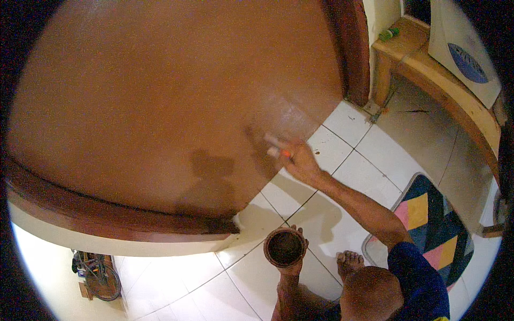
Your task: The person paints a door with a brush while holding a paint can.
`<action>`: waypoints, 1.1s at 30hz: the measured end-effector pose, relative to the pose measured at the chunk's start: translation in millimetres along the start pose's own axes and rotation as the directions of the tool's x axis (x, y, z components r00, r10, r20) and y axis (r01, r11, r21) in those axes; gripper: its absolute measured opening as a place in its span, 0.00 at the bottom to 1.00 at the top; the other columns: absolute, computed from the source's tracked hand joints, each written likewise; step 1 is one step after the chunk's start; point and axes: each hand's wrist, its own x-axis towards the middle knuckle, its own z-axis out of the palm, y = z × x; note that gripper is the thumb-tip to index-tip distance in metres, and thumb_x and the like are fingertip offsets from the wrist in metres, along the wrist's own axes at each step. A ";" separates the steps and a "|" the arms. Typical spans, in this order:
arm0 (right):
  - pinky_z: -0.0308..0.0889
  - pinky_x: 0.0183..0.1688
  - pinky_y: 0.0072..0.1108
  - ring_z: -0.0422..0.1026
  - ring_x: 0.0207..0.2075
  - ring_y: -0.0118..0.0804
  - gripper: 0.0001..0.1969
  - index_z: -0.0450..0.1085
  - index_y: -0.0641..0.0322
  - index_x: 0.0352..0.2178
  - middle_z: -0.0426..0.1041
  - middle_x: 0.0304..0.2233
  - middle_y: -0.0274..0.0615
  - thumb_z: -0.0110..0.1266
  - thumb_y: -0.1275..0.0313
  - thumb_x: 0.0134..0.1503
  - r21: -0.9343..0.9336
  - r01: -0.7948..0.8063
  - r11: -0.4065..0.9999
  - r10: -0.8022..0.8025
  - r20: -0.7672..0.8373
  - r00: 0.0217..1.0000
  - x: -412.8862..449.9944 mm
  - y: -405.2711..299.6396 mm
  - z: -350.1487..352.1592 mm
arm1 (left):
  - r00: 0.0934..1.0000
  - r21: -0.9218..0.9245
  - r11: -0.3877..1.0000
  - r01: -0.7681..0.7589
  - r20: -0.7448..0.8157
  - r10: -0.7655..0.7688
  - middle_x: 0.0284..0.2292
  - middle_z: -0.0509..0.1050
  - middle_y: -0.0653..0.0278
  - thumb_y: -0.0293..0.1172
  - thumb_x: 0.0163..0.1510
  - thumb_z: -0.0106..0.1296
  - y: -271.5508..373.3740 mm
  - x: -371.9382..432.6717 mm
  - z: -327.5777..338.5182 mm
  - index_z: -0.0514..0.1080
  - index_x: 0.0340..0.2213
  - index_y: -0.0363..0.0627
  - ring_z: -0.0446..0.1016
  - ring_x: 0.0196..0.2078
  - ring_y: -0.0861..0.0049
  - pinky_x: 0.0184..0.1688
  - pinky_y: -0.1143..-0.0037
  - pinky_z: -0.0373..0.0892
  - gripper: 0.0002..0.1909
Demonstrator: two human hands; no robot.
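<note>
My left hand (298, 261) grips a round brown cup (285, 247) from beneath and the side. Its inside is dark, and I cannot tell what fills it. My right hand (302, 159) is raised at the lower edge of a broad brown door panel (168, 92). In its fingers is a small brush-like tool (277, 146), pale with an orange part, blurred by motion. The tool is close to the panel; whether it touches is hard to tell. A glossy patch (287, 114) shines on the panel just above it.
Dark red-brown frame posts (357, 52) flank the panel. White floor tiles (341, 138) bear dark spots. A patterned mat (435, 224) lies at right, below a wooden bench (449, 76) carrying a green object (388, 34) and a white container (461, 40). A bicycle (102, 277) stands lower left.
</note>
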 end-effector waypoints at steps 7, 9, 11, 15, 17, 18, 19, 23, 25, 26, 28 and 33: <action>0.66 0.27 0.22 0.70 0.25 0.26 0.19 0.72 0.65 0.45 0.77 0.34 0.37 0.53 0.62 0.58 0.481 -0.516 0.709 0.553 0.076 0.830 34.6 48.8 -42.0 | 0.997 -0.337 0.939 0.069 0.041 -0.058 0.57 0.60 0.49 0.64 0.56 0.39 4.0 2.0 -12.8 0.60 0.56 0.50 0.57 0.61 0.50 0.56 0.49 0.61 0.36; 0.65 0.25 0.21 0.69 0.23 0.25 0.19 0.72 0.66 0.46 0.76 0.33 0.36 0.53 0.63 0.58 0.565 -0.424 0.708 0.545 -0.055 0.837 45.3 53.3 -53.1 | 1.000 -0.130 0.991 -0.014 0.007 0.015 0.57 0.60 0.49 0.63 0.57 0.39 6.2 -6.9 2.5 0.61 0.55 0.50 0.57 0.61 0.50 0.56 0.48 0.61 0.35; 0.67 0.30 0.24 0.71 0.28 0.30 0.19 0.70 0.67 0.47 0.76 0.36 0.41 0.51 0.65 0.59 0.385 -0.326 0.863 0.460 -0.335 0.822 48.3 44.4 -56.0 | 0.996 0.113 0.990 -0.085 -0.031 0.089 0.57 0.60 0.49 0.62 0.57 0.39 4.5 -9.4 -1.7 0.61 0.55 0.50 0.57 0.61 0.50 0.56 0.48 0.61 0.34; 0.65 0.45 0.34 0.71 0.43 0.48 0.18 0.68 0.64 0.50 0.73 0.43 0.55 0.48 0.66 0.60 -0.063 -0.062 0.996 0.030 -0.418 0.908 30.7 10.4 -15.1 | 1.000 -0.168 0.986 0.017 0.013 -0.015 0.57 0.61 0.49 0.61 0.58 0.39 -8.9 1.2 -43.0 0.62 0.55 0.50 0.58 0.60 0.50 0.55 0.48 0.62 0.33; 0.64 0.49 0.35 0.70 0.46 0.53 0.18 0.68 0.63 0.50 0.71 0.45 0.57 0.48 0.66 0.60 -0.090 -0.036 0.995 0.014 -0.231 0.973 16.1 -26.5 4.8 | 1.000 -0.094 0.995 0.020 0.022 -0.018 0.57 0.61 0.50 0.60 0.58 0.39 -12.5 1.9 -42.3 0.62 0.54 0.50 0.58 0.60 0.51 0.55 0.49 0.63 0.32; 0.65 0.49 0.35 0.70 0.45 0.53 0.18 0.68 0.63 0.50 0.70 0.46 0.57 0.49 0.66 0.60 -0.004 -0.001 1.000 0.000 -0.122 0.992 12.5 -38.7 7.2 | 1.000 -0.100 0.995 0.018 0.016 -0.016 0.56 0.62 0.50 0.60 0.58 0.40 -10.8 0.4 -27.2 0.62 0.54 0.50 0.59 0.60 0.51 0.54 0.49 0.63 0.33; 0.65 0.49 0.35 0.70 0.45 0.53 0.18 0.68 0.63 0.50 0.70 0.46 0.57 0.49 0.66 0.60 -0.001 0.001 1.000 -0.001 -0.130 0.992 8.4 -47.0 6.9 | 1.000 -0.102 0.995 0.012 0.015 -0.010 0.56 0.62 0.50 0.60 0.58 0.40 -10.0 0.2 -21.7 0.62 0.54 0.50 0.59 0.60 0.51 0.54 0.49 0.64 0.33; 0.67 0.43 0.28 0.71 0.40 0.36 0.20 0.69 0.61 0.49 0.74 0.42 0.45 0.52 0.61 0.58 0.596 -0.213 0.774 0.165 0.136 0.977 8.8 -64.6 -10.4 | 0.999 -0.016 1.000 -0.019 0.037 0.020 0.55 0.63 0.50 0.60 0.57 0.40 -8.6 -2.9 -23.9 0.62 0.54 0.49 0.59 0.59 0.51 0.54 0.49 0.64 0.33; 0.66 0.40 0.24 0.69 0.36 0.27 0.20 0.70 0.61 0.49 0.74 0.38 0.37 0.53 0.61 0.58 0.592 -0.572 0.567 0.520 0.282 0.807 18.8 -26.4 -34.0 | 1.000 0.039 0.999 -0.021 0.013 0.021 0.55 0.63 0.49 0.59 0.57 0.41 -12.7 -1.2 -32.8 0.62 0.54 0.49 0.59 0.59 0.51 0.54 0.49 0.64 0.32; 0.66 0.39 0.23 0.68 0.36 0.26 0.20 0.70 0.61 0.49 0.74 0.37 0.36 0.53 0.62 0.58 0.556 -0.558 0.616 0.569 0.175 0.803 28.2 -13.2 -46.0 | 1.000 0.056 0.998 -0.019 0.005 0.019 0.55 0.63 0.49 0.59 0.57 0.41 -13.8 -1.1 -34.5 0.62 0.54 0.49 0.59 0.59 0.50 0.54 0.49 0.64 0.32; 0.64 0.37 0.22 0.67 0.35 0.25 0.19 0.70 0.62 0.48 0.73 0.35 0.35 0.52 0.63 0.58 0.511 -0.346 0.787 0.499 -0.197 0.844 46.0 -6.9 -68.7 | 1.000 -0.141 0.990 -0.008 0.012 0.010 0.55 0.63 0.49 0.59 0.57 0.41 -10.8 -4.4 -25.8 0.61 0.55 0.49 0.59 0.59 0.50 0.54 0.49 0.64 0.32; 0.65 0.40 0.28 0.69 0.36 0.37 0.19 0.68 0.55 0.51 0.72 0.35 0.42 0.49 0.62 0.60 0.119 -0.252 0.960 0.279 -0.436 0.856 17.1 55.9 -35.3 | 0.999 -0.248 0.968 0.035 0.040 -0.026 0.56 0.62 0.49 0.60 0.57 0.42 -8.1 -3.6 -7.7 0.60 0.56 0.50 0.58 0.60 0.51 0.54 0.49 0.63 0.34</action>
